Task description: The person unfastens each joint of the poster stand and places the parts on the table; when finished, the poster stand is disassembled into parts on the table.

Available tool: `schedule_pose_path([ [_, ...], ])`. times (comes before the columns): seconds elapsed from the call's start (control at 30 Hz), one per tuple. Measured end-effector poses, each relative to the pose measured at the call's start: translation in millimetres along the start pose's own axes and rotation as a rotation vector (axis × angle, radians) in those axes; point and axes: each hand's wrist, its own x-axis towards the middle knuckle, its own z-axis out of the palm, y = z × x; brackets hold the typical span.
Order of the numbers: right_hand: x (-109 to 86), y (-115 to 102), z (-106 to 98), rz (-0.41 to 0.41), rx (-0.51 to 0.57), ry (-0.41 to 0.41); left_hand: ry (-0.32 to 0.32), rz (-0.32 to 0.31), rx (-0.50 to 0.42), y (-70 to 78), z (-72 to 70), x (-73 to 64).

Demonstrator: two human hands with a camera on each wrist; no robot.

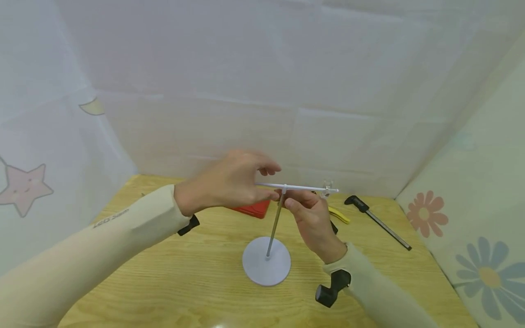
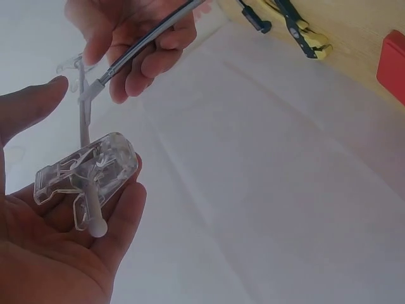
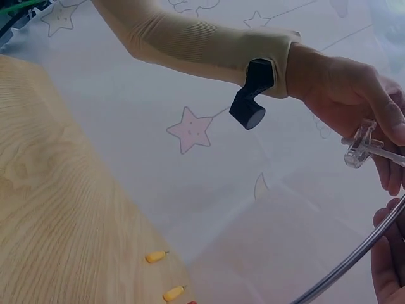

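Observation:
A small T-shaped stand has a round white base (image 1: 256,271) on the table, a metal pole (image 1: 275,225) and a thin white crossbar (image 1: 305,187). At the crossbar's right end sits a clear plastic clip (image 1: 327,187). Another clear clip (image 2: 117,158) is on the left end, lying against the fingers of my left hand (image 1: 231,180); the thumb stands apart from it. My right hand (image 1: 316,223) holds the pole just below the joint, its fingers behind the metal. In the head view, my left hand hides the left clip.
A red case (image 1: 256,209) lies behind the stand. To the right are a yellow-handled tool (image 1: 339,215) and a caliper (image 1: 379,222) with a black head. Two small yellow-handled pieces (image 3: 155,256) lie near the table edge. White cloth walls rise around the table.

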Motion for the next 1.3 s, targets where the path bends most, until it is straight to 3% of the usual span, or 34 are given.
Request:
schedule_pose_path([
  [0.6,3.3,1.4,10.1,0.020,0.003,0.069,-0.051,0.017,0.014,5.1,1.7,8.1],
  [1.0,3.6,3.8,17.1,0.031,-0.102,0.178,-0.049,0.043,0.039,6.5,3.2,8.1],
  [1.3,6.3,3.4,19.0,0.014,-0.150,0.170,-0.051,0.068,0.071,7.3,2.6,9.9],
])
